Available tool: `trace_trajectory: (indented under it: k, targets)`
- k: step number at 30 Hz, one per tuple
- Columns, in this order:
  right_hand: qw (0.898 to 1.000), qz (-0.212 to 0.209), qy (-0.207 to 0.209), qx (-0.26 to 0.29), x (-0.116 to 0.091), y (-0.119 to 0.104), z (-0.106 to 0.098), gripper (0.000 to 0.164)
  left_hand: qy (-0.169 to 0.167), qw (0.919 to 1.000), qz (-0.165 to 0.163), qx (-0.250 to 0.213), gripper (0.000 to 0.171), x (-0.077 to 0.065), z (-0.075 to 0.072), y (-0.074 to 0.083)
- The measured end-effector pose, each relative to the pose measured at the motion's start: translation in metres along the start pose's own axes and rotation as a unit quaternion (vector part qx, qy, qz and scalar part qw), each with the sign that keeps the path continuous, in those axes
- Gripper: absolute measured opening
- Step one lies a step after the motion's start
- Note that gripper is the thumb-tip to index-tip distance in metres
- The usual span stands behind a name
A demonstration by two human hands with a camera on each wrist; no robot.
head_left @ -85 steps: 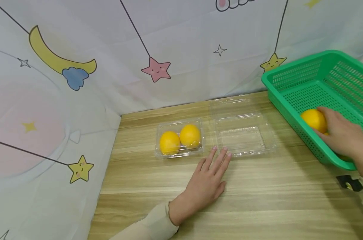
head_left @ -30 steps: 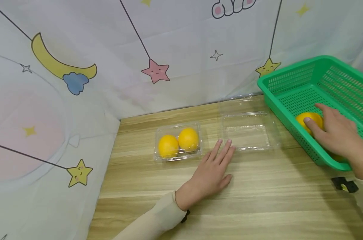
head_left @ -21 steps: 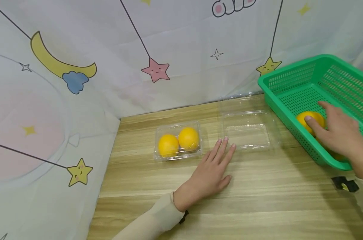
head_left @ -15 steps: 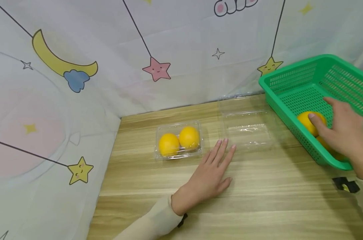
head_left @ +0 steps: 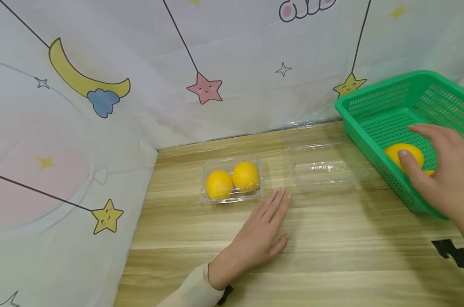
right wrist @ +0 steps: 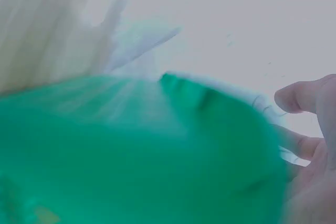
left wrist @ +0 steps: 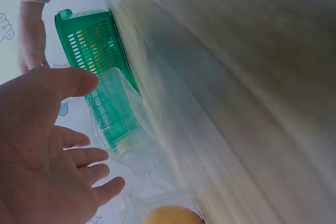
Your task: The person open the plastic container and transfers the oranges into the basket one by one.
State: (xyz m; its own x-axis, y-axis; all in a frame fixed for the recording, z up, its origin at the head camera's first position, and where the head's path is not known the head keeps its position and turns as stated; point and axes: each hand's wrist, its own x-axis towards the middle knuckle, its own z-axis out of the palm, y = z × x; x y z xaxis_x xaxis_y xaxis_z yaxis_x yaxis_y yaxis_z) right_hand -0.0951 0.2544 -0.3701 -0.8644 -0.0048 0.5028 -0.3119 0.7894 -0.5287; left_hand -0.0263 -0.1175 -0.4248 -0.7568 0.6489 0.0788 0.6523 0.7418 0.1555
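My right hand [head_left: 446, 175] is over the green basket [head_left: 381, 170], its fingers spread apart and its thumb overlapping an orange [head_left: 402, 153] in the head view. A second orange [head_left: 428, 173] shows only as a sliver beside the hand. In the right wrist view the fingers [right wrist: 310, 98] are apart with nothing between them, beside the blurred basket rim. My left hand [head_left: 255, 238] lies low over the table, fingers straight, fingertips just short of an opened clear plastic box [head_left: 320, 170]. Left of it, a lidded clear box [head_left: 233, 160] contains two oranges [head_left: 219, 184].
The wood-grain table [head_left: 331, 256] ends at a white cloth backdrop [head_left: 247, 102] printed with stars and a moon. The opened box's lid [head_left: 312, 134] leans back toward that cloth. The basket stands at the table's right side.
My right hand has risen slightly off the oranges, with fingers wider apart. The opened box has shifted a little right of the lidded one. My left hand has drawn back slightly.
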Motion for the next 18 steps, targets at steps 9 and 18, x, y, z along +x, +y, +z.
trace_trajectory:
  k: [9,18]
  targets:
    - [0.986,-0.136,0.031,0.096,-0.011,-0.054,0.012,0.083,0.094,0.9919,-0.007,-0.085,0.062,-0.021,-0.004,-0.007]
    - [0.967,-0.216,0.003,0.134,-0.024,-0.075,0.041,0.064,0.151,0.9839,-0.043,-0.086,0.054,-0.050,-0.012,-0.026]
